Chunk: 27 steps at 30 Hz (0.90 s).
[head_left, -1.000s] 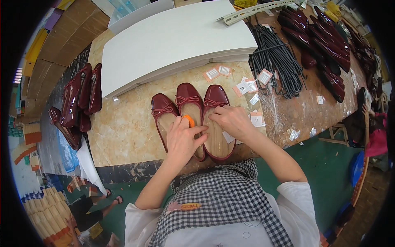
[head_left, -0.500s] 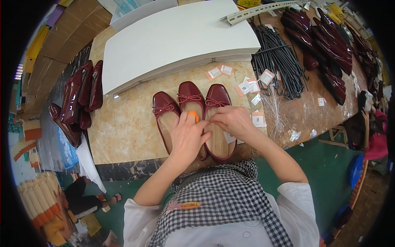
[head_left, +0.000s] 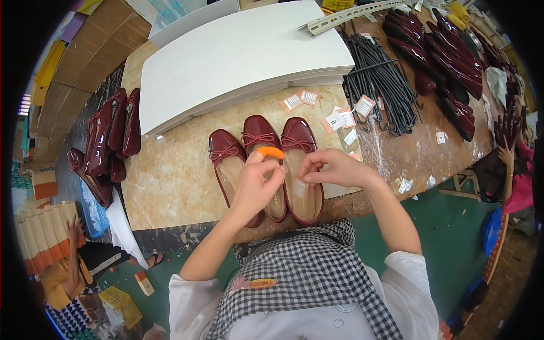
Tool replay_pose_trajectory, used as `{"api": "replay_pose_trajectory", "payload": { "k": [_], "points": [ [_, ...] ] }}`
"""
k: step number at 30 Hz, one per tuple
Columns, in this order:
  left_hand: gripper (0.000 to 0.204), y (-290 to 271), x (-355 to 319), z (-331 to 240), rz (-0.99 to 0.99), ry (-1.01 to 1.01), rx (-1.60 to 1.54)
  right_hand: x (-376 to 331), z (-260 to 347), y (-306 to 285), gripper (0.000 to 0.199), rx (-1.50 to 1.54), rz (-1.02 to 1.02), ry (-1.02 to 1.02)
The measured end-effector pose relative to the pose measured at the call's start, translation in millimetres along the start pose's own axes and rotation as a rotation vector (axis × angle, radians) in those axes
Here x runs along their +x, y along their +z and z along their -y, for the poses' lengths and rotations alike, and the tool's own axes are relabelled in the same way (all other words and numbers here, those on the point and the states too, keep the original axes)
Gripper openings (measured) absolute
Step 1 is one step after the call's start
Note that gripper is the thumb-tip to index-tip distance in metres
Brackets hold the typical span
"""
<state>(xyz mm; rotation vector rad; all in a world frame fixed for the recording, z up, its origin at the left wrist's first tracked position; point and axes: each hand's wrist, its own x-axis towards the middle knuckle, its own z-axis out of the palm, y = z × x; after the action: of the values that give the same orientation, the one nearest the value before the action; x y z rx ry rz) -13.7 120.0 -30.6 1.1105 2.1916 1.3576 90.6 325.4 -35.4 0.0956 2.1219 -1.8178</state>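
Observation:
Three dark red patent ballet flats with bows lie side by side, toes away from me: the left flat (head_left: 221, 140), the middle flat (head_left: 259, 128) and the right flat (head_left: 298, 130). Over the middle one is my left hand (head_left: 258, 184), closed in a pinch, an orange finger cover (head_left: 271, 152) on its index finger. Whatever it pinches is too small to make out. My right hand (head_left: 334, 169) hovers above the right flat, thumb and fingers together. Below its fingertips a small pale tag (head_left: 300, 187) shows blurred against the beige insole.
Beyond the flats lies a stack of white sheets (head_left: 243, 56). Loose labels (head_left: 334, 120) and a bundle of black rods (head_left: 382, 85) are to the right. More red shoes stand at the left (head_left: 107, 136) and far right (head_left: 447, 56). Other people work at both sides.
My right hand has drawn back toward me, away from my left. The left thumb and index finger have come together, and the orange cover is more exposed.

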Motion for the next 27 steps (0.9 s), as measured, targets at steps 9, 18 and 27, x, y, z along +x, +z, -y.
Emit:
{"api": "replay_pose_trajectory", "payload": {
  "k": [9,18,27],
  "points": [
    [0.023,9,4,0,0.045,-0.425,-0.548,2,2,53,0.024,-0.666,-0.467,-0.147],
    [0.024,5,3,3,0.003,-0.609,-1.137,3,0,34,0.019,-0.18,-0.333,-0.009],
    [0.015,8,5,-2,-0.029,-0.463,-0.552,5,-11,34,0.012,0.214,-0.416,-0.068]
  ]
}}
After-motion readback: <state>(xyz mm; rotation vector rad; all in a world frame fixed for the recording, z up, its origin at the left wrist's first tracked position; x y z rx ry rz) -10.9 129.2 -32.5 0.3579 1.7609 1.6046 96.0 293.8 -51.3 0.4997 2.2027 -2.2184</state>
